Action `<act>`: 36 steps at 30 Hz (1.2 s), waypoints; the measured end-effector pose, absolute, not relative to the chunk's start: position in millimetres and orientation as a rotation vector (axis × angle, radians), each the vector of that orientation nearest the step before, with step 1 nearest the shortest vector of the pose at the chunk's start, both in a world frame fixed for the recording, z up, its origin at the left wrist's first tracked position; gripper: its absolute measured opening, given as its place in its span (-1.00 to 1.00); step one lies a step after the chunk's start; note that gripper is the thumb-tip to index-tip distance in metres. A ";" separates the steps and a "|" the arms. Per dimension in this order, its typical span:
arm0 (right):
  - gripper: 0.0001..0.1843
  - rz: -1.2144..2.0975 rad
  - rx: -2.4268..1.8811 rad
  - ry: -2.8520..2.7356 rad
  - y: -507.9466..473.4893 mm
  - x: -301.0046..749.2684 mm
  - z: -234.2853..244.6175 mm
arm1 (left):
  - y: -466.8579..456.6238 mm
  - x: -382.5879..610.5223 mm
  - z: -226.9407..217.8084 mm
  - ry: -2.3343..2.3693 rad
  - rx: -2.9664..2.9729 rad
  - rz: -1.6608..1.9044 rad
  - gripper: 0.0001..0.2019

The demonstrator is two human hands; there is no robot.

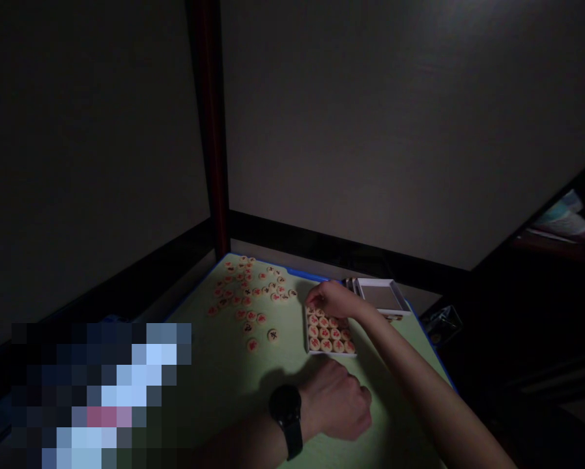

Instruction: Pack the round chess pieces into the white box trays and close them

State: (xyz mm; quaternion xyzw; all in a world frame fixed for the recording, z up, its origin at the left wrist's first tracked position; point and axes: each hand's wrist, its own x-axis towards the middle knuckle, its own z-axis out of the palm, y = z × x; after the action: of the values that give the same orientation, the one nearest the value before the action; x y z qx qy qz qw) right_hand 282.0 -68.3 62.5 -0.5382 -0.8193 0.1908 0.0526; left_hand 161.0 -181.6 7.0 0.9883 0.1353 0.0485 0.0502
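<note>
A shallow white box (307,335) on the green table holds rows of round Chinese chess pieces (326,332), most with red characters. My right hand (335,298) reaches over the far end of this box, its fingers bent down and pinched at a Chinese chess piece (311,311) in the far left corner; the hand covers part of the far rows. Nearer to me, my left hand (339,400), with a black watch (286,407) on the wrist, is curled into a fist just in front of the box. Its fingertips are tucked out of sight, so anything inside is hidden.
Loose red and black Chinese chess pieces (246,301) lie scattered to the left of the box. Behind my right forearm sits another white tray or lid (383,294). The blue-edged table (283,371) stands in a corner against dark-framed panels (351,130). A blurred-out patch covers the lower left.
</note>
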 end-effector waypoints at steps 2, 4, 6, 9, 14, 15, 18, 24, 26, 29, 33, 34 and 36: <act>-0.65 0.511 -1.643 -2.454 -58.5 267.2 61.5 | -182.0 161.6 5.7 0.403 3.012 0.133 -0.70; -0.66 0.474 -1.615 -2.484 -48.6 248.0 58.2 | -182.0 162.3 3.3 0.403 3.013 0.100 -0.70; -0.68 0.394 -1.596 -2.584 -41.1 228.3 53.6 | -181.3 163.2 0.4 0.384 3.003 0.079 -0.68; -0.75 0.142 -1.667 -2.714 -35.9 205.2 48.1 | -178.2 164.4 -1.9 0.288 2.969 0.190 -0.75; -0.70 0.022 -1.823 -2.764 -34.9 189.4 47.5 | -173.4 164.9 -1.1 0.230 2.949 0.302 -0.80; -0.70 0.035 -1.835 -2.772 -34.6 188.4 48.3 | -173.3 164.8 -1.4 0.233 2.949 0.307 -0.79; -0.70 0.072 -1.818 -2.792 -33.3 190.3 52.5 | -174.4 164.6 -3.8 0.241 2.953 0.326 -0.77; -0.81 0.334 -1.778 -2.593 -39.3 234.6 69.6 | -179.8 164.2 -1.8 0.384 2.992 0.123 -0.68; -0.79 0.440 -1.804 -2.531 -47.5 256.3 74.0 | -180.4 163.4 1.0 0.379 3.002 0.135 -0.69; -0.75 0.478 -1.874 -2.474 -62.7 279.2 73.7 | -179.9 162.2 2.4 0.385 2.997 0.146 -0.70; -0.78 0.406 -1.930 -2.457 -76.0 286.7 63.5 | -179.7 161.4 0.0 0.435 2.992 0.185 -0.71; -0.80 0.403 -1.922 -2.453 -77.2 286.6 60.5 | -179.8 161.2 -0.5 0.436 2.998 0.191 -0.71; -0.82 0.405 -1.889 -2.444 -77.7 286.6 55.3 | -180.0 160.9 -0.7 0.425 3.007 0.199 -0.71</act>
State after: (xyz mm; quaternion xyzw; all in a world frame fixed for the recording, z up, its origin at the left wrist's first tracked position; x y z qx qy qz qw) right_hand 286.6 -77.7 55.3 -0.6064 -0.7844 0.1299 0.0130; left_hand 160.9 -180.0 -0.7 0.9869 0.1395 0.0652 0.0491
